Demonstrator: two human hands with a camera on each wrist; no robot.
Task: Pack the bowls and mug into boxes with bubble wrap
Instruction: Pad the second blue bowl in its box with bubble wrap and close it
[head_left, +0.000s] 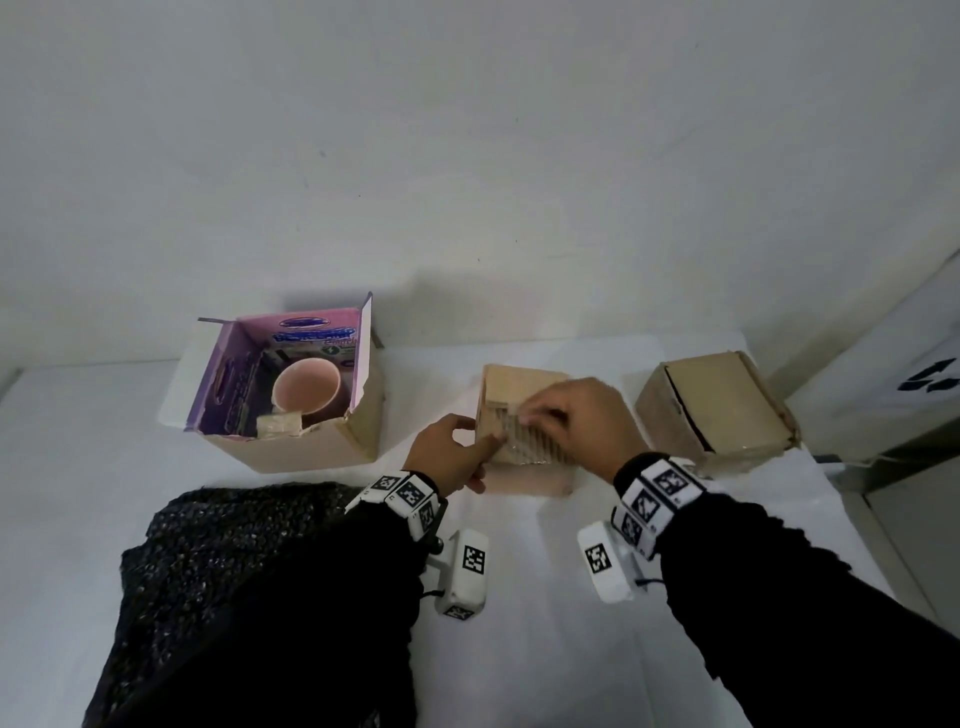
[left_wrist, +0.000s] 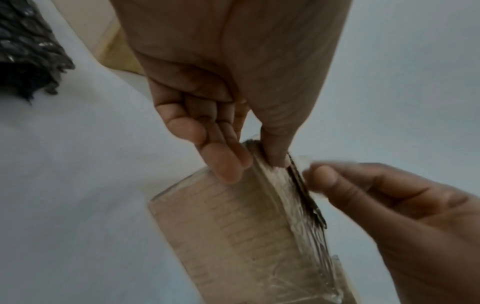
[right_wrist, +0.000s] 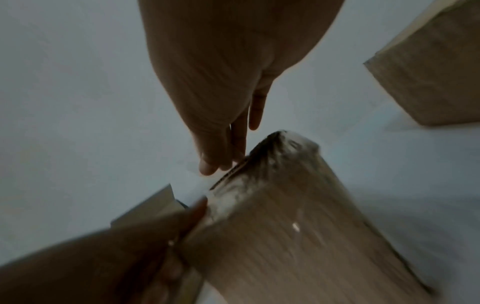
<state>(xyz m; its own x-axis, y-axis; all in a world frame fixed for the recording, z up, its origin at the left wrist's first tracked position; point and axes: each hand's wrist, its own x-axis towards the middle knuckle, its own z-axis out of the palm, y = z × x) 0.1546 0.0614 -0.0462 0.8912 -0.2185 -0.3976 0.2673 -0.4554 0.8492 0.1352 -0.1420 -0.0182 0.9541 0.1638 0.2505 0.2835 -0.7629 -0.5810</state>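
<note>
Middle box (head_left: 524, 415) flap pinched by left hand (head_left: 451, 457), right hand (head_left: 582, 421) fingers atop

The left hand (left_wrist: 228, 102) pinches the taped edge of a cardboard box (left_wrist: 233, 236) at frame centre. The right hand (left_wrist: 402, 216) reaches in from the right. Dark bubble wrap (left_wrist: 26, 47) lies upper left.

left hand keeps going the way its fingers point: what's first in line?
It's already there: the left hand touches the middle box, its fingers at the taped flap edge. Straight on means pushing into that box.

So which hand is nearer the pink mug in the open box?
Left. The left hand is at the middle box's left edge, the side facing the mug. The right hand rests atop that box, farther away.
</note>
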